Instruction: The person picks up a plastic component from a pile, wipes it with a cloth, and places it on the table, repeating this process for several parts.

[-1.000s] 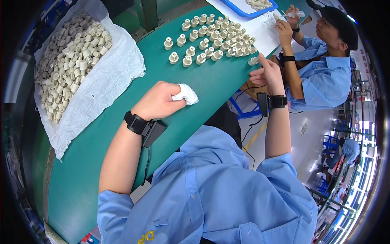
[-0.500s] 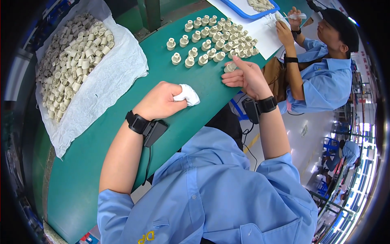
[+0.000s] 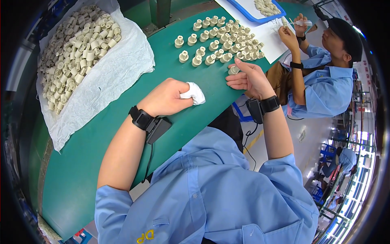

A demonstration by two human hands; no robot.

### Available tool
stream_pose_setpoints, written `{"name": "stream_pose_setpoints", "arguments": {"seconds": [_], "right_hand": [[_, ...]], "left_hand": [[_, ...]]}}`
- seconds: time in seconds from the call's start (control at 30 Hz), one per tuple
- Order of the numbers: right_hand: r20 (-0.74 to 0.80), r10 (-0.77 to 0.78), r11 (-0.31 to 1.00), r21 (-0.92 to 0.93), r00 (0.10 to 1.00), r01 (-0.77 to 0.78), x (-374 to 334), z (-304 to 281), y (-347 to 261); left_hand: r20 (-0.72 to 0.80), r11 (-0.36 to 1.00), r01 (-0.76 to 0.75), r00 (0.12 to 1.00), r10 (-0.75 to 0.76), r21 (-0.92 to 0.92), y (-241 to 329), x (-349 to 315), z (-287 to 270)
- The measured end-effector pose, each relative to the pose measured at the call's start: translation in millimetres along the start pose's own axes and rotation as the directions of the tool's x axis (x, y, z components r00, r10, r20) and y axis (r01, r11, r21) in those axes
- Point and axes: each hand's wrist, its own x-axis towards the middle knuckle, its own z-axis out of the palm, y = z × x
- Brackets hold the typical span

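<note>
Cloth (image 3: 195,94): found white, bunched and gripped in left hand (image 3: 166,97). Observed left hand curled into a loose fist, thumb toward the right, with a fold showing past thumb and forefinger. Located it above or on the green table (image 3: 195,118); could not tell which. Noted right hand (image 3: 256,79) half curled, thumb extended, fingers curved side by side, palm turned inward. Found a pale part (image 3: 234,70) held lightly between thumb and fingers of right hand, over the table near its edge. Recorded both hands well apart.

Saw standing parts (image 3: 226,46) just beyond the held one, upright, spaced out at left and packed closer at right. Located a heap (image 3: 77,57) of pale pieces at far left, on a crumpled white sheet (image 3: 118,73). Noted a black strap (image 3: 142,118) with a box on the left wrist, and a similar one on the right. Sighted a blue tray (image 3: 248,16) of small pale pieces at the far end, beside white paper (image 3: 274,38). Observed a co-worker (image 3: 321,91) in a blue shirt at right, with both hands raised.
</note>
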Motion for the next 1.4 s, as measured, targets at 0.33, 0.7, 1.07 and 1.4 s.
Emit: {"name": "stream_pose_setpoints", "arguments": {"seconds": [0.33, 0.7, 1.07, 1.4], "right_hand": [[0.007, -0.032, 0.999, -0.031, 0.999, 0.032, 0, 3, 4], [0.013, -0.011, 1.000, 0.028, 1.000, 0.011, -2, 0, 5], [0.064, -0.020, 0.999, 0.036, 0.998, 0.018, 2, -6, 5], [-0.085, -0.117, 0.991, 0.052, 0.990, 0.121, 0, 6, 12]], "left_hand": [[-0.094, 0.994, -0.101, 0.991, 0.099, -0.027, -4, 1, 4], [-0.149, 0.983, -0.144, 0.981, 0.126, -0.111, -8, 2, 12], [-0.129, 0.991, -0.114, 0.986, 0.104, -0.067, -12, 4, 8], [-0.148, 0.980, -0.150, 0.980, 0.131, -0.128, -10, 2, 14]]}}
